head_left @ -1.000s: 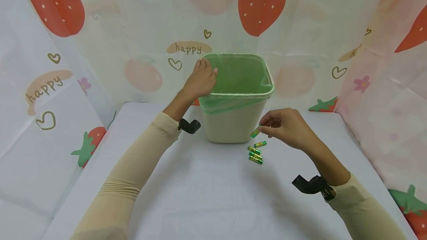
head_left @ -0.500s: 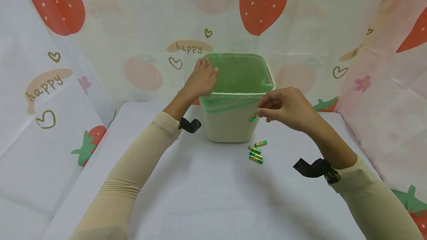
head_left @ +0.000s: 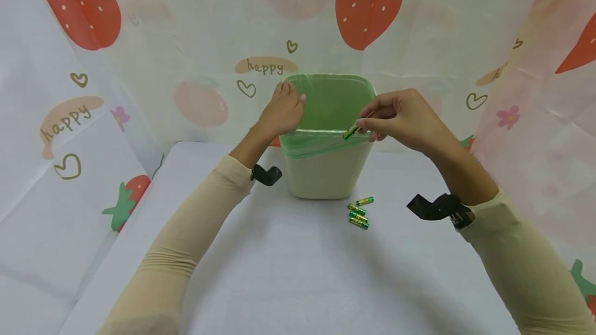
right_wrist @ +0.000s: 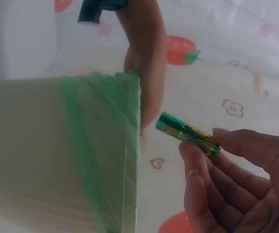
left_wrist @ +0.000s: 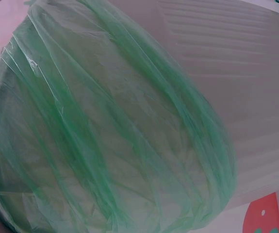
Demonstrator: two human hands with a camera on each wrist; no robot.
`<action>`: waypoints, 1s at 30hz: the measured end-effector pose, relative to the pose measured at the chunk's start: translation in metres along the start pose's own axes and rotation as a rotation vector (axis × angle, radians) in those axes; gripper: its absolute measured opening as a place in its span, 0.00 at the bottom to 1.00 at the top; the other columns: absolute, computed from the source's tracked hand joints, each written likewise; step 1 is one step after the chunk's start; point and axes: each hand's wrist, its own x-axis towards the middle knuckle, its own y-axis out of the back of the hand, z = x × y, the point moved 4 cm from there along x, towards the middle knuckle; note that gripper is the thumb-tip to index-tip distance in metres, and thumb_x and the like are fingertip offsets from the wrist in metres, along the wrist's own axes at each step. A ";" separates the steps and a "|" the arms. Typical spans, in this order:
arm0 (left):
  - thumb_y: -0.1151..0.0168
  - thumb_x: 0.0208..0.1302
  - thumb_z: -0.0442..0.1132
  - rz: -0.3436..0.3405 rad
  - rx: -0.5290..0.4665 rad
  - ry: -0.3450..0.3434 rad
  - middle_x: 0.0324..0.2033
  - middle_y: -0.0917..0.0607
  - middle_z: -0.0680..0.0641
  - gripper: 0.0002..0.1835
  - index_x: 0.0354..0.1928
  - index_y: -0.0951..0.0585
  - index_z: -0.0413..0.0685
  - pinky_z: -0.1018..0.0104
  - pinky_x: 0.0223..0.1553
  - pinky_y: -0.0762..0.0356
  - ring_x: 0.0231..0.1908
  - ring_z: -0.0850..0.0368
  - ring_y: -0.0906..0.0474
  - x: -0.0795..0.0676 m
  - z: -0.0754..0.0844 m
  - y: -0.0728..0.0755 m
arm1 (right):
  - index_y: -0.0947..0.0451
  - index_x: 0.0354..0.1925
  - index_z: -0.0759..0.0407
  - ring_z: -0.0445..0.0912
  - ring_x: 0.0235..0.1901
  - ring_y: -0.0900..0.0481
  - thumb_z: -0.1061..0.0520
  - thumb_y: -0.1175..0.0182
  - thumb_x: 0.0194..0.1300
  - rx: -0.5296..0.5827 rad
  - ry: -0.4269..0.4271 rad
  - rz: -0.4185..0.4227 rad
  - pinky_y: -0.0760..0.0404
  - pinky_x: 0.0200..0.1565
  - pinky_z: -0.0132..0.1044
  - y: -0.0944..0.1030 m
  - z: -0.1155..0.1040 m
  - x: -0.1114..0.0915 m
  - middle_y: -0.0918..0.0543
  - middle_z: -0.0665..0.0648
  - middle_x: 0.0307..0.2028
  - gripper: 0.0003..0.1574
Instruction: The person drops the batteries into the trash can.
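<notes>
A pale trash bin (head_left: 323,177) stands against the back cloth, lined with a thin green bag (head_left: 309,147) folded over its rim. My left hand (head_left: 281,110) grips the bin's left rim, fingers over the edge. At the front right rim, my right hand (head_left: 402,120) pinches a green and gold battery (head_left: 350,132) between thumb and fingers. The right wrist view shows that battery (right_wrist: 188,133) tilted, beside the bin's opening and apart from it. Mostly the bag's folds (left_wrist: 100,126) fill the left wrist view.
Several more green batteries (head_left: 358,223) lie in a small group on the white table (head_left: 288,262), just right of the bin's base. Strawberry-printed cloth (head_left: 195,30) hangs behind and at both sides.
My right hand has risen with the battery from near the table to the bin's rim height. The left hand keeps its place on the rim; the batteries on the table lie unchanged.
</notes>
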 end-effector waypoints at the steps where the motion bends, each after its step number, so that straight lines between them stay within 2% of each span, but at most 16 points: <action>1: 0.76 0.85 0.49 0.001 0.001 0.000 0.77 0.64 0.28 0.36 0.76 0.62 0.24 0.59 0.77 0.76 0.78 0.41 0.74 0.000 0.000 0.000 | 0.13 0.41 0.62 0.50 0.25 0.15 0.55 0.29 0.65 0.003 -0.003 0.004 0.16 0.32 0.35 0.001 0.000 0.003 0.10 0.55 0.31 0.12; 7: 0.75 0.85 0.49 0.015 0.000 -0.003 0.77 0.63 0.28 0.36 0.76 0.60 0.23 0.58 0.77 0.73 0.78 0.40 0.73 -0.002 0.001 0.001 | 0.13 0.41 0.62 0.55 0.27 0.16 0.53 0.29 0.66 0.010 -0.002 0.025 0.15 0.33 0.38 0.004 -0.003 0.018 0.10 0.53 0.30 0.13; 16: 0.77 0.84 0.50 0.009 0.000 -0.001 0.77 0.64 0.28 0.36 0.76 0.62 0.24 0.59 0.77 0.74 0.78 0.40 0.74 0.000 -0.001 0.000 | 0.14 0.42 0.65 0.50 0.29 0.16 0.51 0.30 0.67 0.047 -0.062 0.034 0.15 0.34 0.38 0.006 0.004 0.045 0.10 0.55 0.33 0.16; 18: 0.77 0.84 0.50 0.010 0.006 -0.004 0.77 0.64 0.28 0.36 0.76 0.62 0.24 0.59 0.77 0.75 0.78 0.40 0.74 0.000 -0.001 0.000 | 0.14 0.43 0.65 0.49 0.28 0.16 0.52 0.30 0.67 0.046 -0.074 0.033 0.14 0.35 0.38 0.004 0.006 0.052 0.10 0.54 0.32 0.16; 24: 0.76 0.84 0.50 0.016 0.009 -0.004 0.77 0.64 0.28 0.36 0.76 0.61 0.24 0.59 0.77 0.75 0.78 0.40 0.74 0.000 0.000 0.002 | 0.14 0.42 0.65 0.51 0.29 0.15 0.55 0.30 0.67 0.015 -0.078 0.033 0.13 0.34 0.37 -0.005 0.011 0.069 0.11 0.59 0.34 0.13; 30: 0.76 0.84 0.50 0.010 0.005 0.002 0.78 0.64 0.29 0.36 0.77 0.61 0.24 0.58 0.77 0.75 0.78 0.40 0.74 0.000 -0.001 0.000 | 0.14 0.43 0.68 0.44 0.25 0.16 0.57 0.30 0.67 -0.002 -0.099 0.014 0.15 0.31 0.33 -0.015 0.017 0.083 0.11 0.61 0.34 0.14</action>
